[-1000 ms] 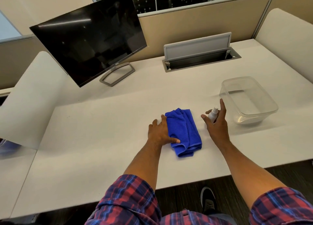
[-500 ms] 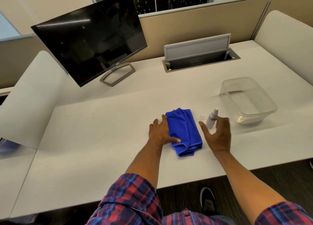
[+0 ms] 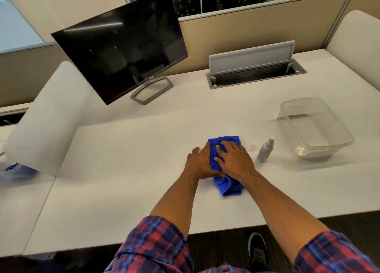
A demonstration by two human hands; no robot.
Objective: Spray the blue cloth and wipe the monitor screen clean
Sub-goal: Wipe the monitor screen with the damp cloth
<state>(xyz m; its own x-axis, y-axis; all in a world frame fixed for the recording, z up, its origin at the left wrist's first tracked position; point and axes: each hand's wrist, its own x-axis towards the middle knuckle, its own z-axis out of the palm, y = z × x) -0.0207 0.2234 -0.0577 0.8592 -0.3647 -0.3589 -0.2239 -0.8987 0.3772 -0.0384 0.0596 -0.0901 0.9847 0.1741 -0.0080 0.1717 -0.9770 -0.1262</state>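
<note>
Right hand moved off spray bottle onto blue cloth, flat, fingers spread. Left hand flat on cloth's left edge. Cloth mid-desk; bottle upright, cap beside. Monitor back left.

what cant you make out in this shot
Head view only:
- Middle of the blue cloth: covered by the left hand and right hand.
- Spray bottle label: too small.
- Blue object at the left edge: blurred, behind the white divider.
- Monitor smudges: lost in reflections.
</note>
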